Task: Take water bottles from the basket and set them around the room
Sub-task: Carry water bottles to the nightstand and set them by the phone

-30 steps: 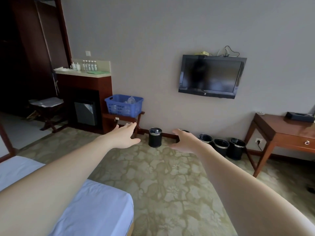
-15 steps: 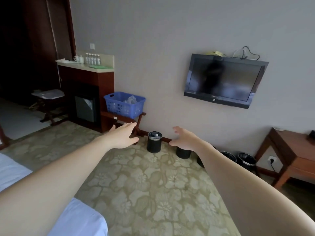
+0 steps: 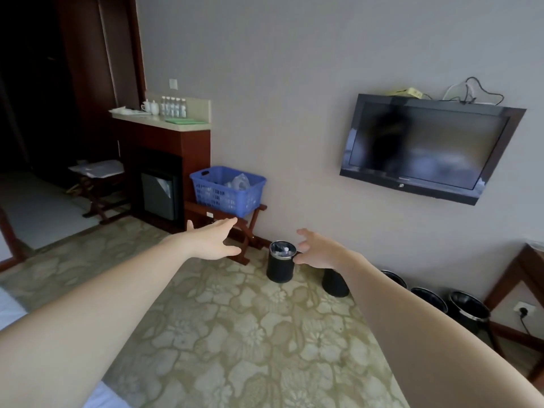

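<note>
A blue plastic basket (image 3: pixel 206 195) sits on a low wooden rack (image 3: pixel 250 228) against the wall, with clear plastic bottles (image 3: pixel 239 181) showing above its rim. Several water bottles (image 3: pixel 173 107) stand in a row on the counter at the left. My left hand (image 3: pixel 213 240) is stretched out, open and empty, below and in front of the basket. To its right my right hand (image 3: pixel 316 250) is also open and empty, fingers curled, in front of the black bins. Both hands are well short of the basket.
A black bin (image 3: pixel 280 265) stands on the patterned carpet right of the rack, with several more bins (image 3: pixel 468 310) along the wall. A wall TV (image 3: pixel 424 148) hangs at the right, above a wooden desk (image 3: pixel 527 278). A dark cabinet with a minibar (image 3: pixel 160 195) and a folding stool (image 3: pixel 97 172) are at the left. A bed corner (image 3: pixel 100 400) lies bottom left.
The view has moved forward and to the left: the basket and counter look larger, the bed and desk have slid toward the frame edges. Both hands stay outstretched, open and empty.
</note>
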